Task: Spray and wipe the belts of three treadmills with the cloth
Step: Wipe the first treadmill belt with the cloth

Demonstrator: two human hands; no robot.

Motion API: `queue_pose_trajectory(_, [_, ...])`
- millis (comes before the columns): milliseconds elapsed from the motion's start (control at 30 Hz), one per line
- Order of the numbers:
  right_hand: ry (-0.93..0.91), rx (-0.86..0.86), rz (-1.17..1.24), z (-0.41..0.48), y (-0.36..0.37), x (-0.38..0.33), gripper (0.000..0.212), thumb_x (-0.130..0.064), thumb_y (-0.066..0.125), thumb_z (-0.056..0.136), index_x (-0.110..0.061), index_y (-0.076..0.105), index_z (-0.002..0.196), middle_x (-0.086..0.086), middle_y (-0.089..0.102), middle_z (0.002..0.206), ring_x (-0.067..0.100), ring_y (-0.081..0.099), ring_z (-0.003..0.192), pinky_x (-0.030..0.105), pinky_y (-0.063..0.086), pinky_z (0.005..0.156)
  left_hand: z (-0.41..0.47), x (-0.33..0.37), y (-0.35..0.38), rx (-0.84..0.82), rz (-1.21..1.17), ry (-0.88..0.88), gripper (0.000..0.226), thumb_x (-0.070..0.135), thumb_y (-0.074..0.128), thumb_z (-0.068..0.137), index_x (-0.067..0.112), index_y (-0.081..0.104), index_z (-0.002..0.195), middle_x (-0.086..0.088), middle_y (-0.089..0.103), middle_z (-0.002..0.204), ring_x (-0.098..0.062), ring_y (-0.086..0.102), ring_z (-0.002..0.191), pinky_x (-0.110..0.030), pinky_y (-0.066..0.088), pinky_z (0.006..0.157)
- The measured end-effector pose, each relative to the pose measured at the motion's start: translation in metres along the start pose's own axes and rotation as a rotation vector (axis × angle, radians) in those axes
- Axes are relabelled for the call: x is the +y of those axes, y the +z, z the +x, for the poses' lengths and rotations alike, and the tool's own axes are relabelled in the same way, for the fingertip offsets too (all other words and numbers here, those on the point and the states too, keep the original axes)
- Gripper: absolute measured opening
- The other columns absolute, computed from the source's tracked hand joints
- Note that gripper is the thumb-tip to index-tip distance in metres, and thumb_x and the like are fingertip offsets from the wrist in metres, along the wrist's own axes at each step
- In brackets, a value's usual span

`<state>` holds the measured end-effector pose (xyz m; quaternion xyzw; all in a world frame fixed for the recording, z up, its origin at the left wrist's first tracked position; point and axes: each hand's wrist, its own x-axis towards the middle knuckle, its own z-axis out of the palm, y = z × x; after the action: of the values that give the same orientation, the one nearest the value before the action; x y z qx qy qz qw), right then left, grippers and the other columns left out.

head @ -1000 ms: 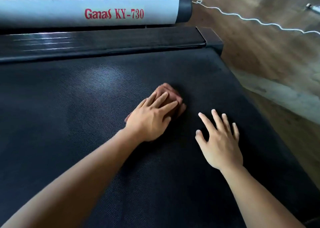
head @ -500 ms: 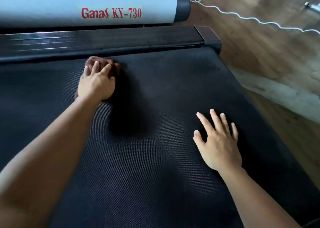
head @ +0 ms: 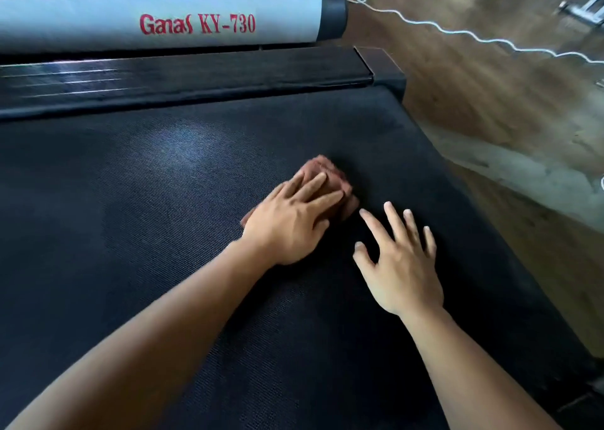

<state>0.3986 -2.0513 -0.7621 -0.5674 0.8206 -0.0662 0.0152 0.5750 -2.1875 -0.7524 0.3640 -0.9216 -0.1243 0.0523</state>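
Swept back across belt [head: 147, 233] from its far edge to centre: left hand [head: 291, 223], fingers straight, pressing on cloth [head: 330, 174]. Right hand [head: 402, 272] flat on belt, spread, holding nothing. Cloth soft, light, bunched; likely drags on the rough weave, best pinned from above.

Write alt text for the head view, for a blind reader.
The left hand presses a reddish-brown cloth flat on a black treadmill belt, while the right hand rests beside it with fingers spread. Beyond is a grey bar lettered Ganas KY-730; a white cord crosses the wooden floor at right.
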Motion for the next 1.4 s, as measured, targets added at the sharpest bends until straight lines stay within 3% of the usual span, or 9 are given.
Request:
queue_pose_trajectory(200, [0.004, 0.000, -0.004, 0.000, 0.001, 0.000, 0.065, -0.062, 0.021, 0.087, -0.046, 0.026, 0.150, -0.002, 0.016, 0.165, 0.026, 0.012, 0.152, 0.053, 0.009, 0.122, -0.069, -0.048, -0.009, 0.117, -0.003, -0.205, 0.065, 0.060, 0.031, 0.088, 0.045, 0.038, 0.151, -0.003, 0.031, 0.164, -0.032, 0.023, 0.153, -0.049, 0.024, 0.124])
queue_pose_trajectory(367, [0.003, -0.001, 0.008, 0.000, 0.000, 0.000, 0.066, -0.062, 0.022, 0.088, -0.046, 0.026, 0.151, -0.001, 0.016, 0.166, 0.026, 0.011, 0.152, 0.053, 0.008, 0.122, -0.047, -0.103, -0.024, 0.164, 0.023, -0.482, 0.058, 0.046, 0.049, 0.099, 0.041, 0.033, 0.154, -0.005, 0.022, 0.167, -0.032, 0.013, 0.155, -0.043, 0.013, 0.127])
queue_pose_trajectory(500, [0.003, 0.004, 0.011, 0.000, 0.001, 0.000, 0.065, -0.062, 0.022, 0.088, -0.046, 0.025, 0.151, -0.001, 0.015, 0.166, 0.027, 0.012, 0.152, 0.053, 0.008, 0.122, -0.005, -0.103, -0.025, 0.150, 0.046, -0.584, 0.060, 0.049, 0.043, 0.098, 0.042, 0.028, 0.156, -0.006, 0.017, 0.169, -0.035, 0.009, 0.155, -0.045, 0.013, 0.127])
queue_pose_trajectory(567, [0.005, -0.002, 0.024, -0.001, 0.000, 0.000, 0.065, -0.062, 0.022, 0.088, -0.046, 0.024, 0.151, -0.001, 0.014, 0.166, 0.026, 0.010, 0.152, 0.052, 0.007, 0.122, 0.013, -0.084, -0.022, 0.133, 0.046, -0.554, 0.060, 0.050, 0.041, 0.098, 0.043, 0.027, 0.156, -0.005, 0.016, 0.169, -0.035, 0.008, 0.155, -0.045, 0.014, 0.126])
queue_pose_trajectory(700, [0.007, -0.023, 0.036, -0.001, -0.002, 0.000, 0.061, -0.057, 0.035, 0.094, -0.044, 0.025, 0.152, -0.002, 0.013, 0.166, 0.025, 0.007, 0.153, 0.052, 0.005, 0.122, 0.019, -0.025, -0.008, 0.104, 0.031, -0.297, 0.062, 0.051, 0.036, 0.092, 0.045, 0.029, 0.153, -0.003, 0.020, 0.168, -0.033, 0.012, 0.155, -0.047, 0.017, 0.125])
queue_pose_trajectory(900, [0.010, -0.024, 0.069, 0.001, -0.003, 0.002, 0.059, -0.056, 0.039, 0.094, -0.046, 0.027, 0.150, -0.003, 0.013, 0.166, 0.024, 0.006, 0.153, 0.051, 0.004, 0.123, -0.050, 0.014, -0.002, 0.051, -0.004, -0.186, 0.058, 0.052, 0.039, 0.100, 0.048, 0.023, 0.156, 0.006, 0.010, 0.169, -0.025, 0.001, 0.157, -0.038, 0.006, 0.126])
queue_pose_trajectory(1067, [-0.005, 0.001, 0.094, 0.000, -0.002, 0.003, 0.063, -0.061, 0.029, 0.089, -0.044, 0.030, 0.150, -0.001, 0.017, 0.165, 0.026, 0.010, 0.152, 0.052, 0.005, 0.122, -0.099, -0.017, -0.004, 0.096, -0.007, -0.323, 0.068, 0.064, 0.024, 0.088, 0.048, 0.029, 0.154, 0.002, 0.019, 0.168, -0.027, 0.009, 0.156, -0.043, 0.013, 0.127])
queue_pose_trajectory(1267, [0.013, -0.009, 0.246, 0.001, -0.009, 0.008, 0.049, -0.050, 0.051, 0.094, -0.038, 0.046, 0.142, -0.003, 0.026, 0.162, 0.023, 0.012, 0.152, 0.046, 0.002, 0.123, -0.068, -0.036, -0.012, 0.143, 0.035, -0.527, 0.059, 0.048, 0.044, 0.100, 0.040, 0.029, 0.156, -0.003, 0.017, 0.169, -0.028, 0.004, 0.156, -0.040, 0.010, 0.127])
queue_pose_trajectory(1400, [0.046, 0.018, 0.464, 0.005, -0.016, 0.014, 0.034, -0.035, 0.059, 0.095, -0.030, 0.061, 0.129, -0.001, 0.041, 0.155, 0.023, 0.021, 0.150, 0.040, 0.006, 0.121, -0.024, -0.019, -0.011, 0.127, 0.030, -0.559, 0.060, 0.048, 0.042, 0.100, 0.038, 0.026, 0.157, -0.007, 0.015, 0.169, -0.034, 0.006, 0.156, -0.043, 0.010, 0.127])
